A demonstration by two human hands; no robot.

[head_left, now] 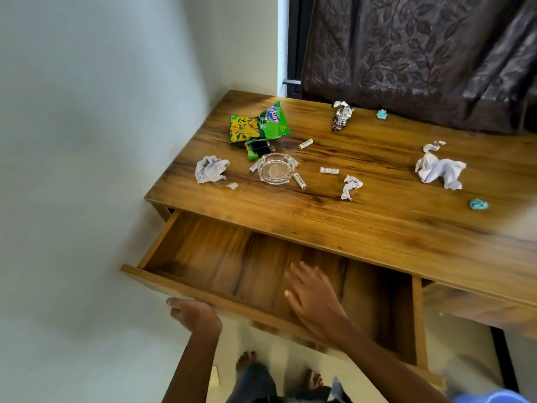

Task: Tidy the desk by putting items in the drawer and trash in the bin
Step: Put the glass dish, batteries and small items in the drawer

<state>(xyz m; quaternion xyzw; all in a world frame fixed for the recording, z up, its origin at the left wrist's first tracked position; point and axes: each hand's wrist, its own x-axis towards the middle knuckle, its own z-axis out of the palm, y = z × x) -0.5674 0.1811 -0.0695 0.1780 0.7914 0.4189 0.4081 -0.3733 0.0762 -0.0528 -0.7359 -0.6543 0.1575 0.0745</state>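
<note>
The wide wooden drawer (261, 266) stands pulled out from under the wood-grain desk (377, 222), and nothing is visible inside it. The person's left hand (193, 314) curls its fingers around the drawer's front panel near its left end. The right hand (312, 298) hovers over the drawer's interior, fingers straight and loosely spread, holding nothing; whether it touches the drawer floor cannot be told.

Every item is on the desktop, at 12 o'clock from the right hand and well apart from it. The nearest keepers are the clear round glass ashtray (275, 169) and 4 white cylindrical batteries. 1 battery (300, 180) lies just beside the ashtray at its 4 o'clock, long axis running roughly 11 to 5. Another battery (329, 170) lies further right, its axis nearly 9 to 3. A third battery (305, 144) lies at the ashtray's 1 o'clock; the fourth battery (253, 167) touches its left rim.

Judgement: the right hand is nearer and free, so the reach is forward and slightly left, over the desk's front edge.

Trash remains: a green snack packet (258, 123), a crumpled white paper ball (210, 169), a larger crumpled paper (438, 168) (no bin is in sight).
</note>
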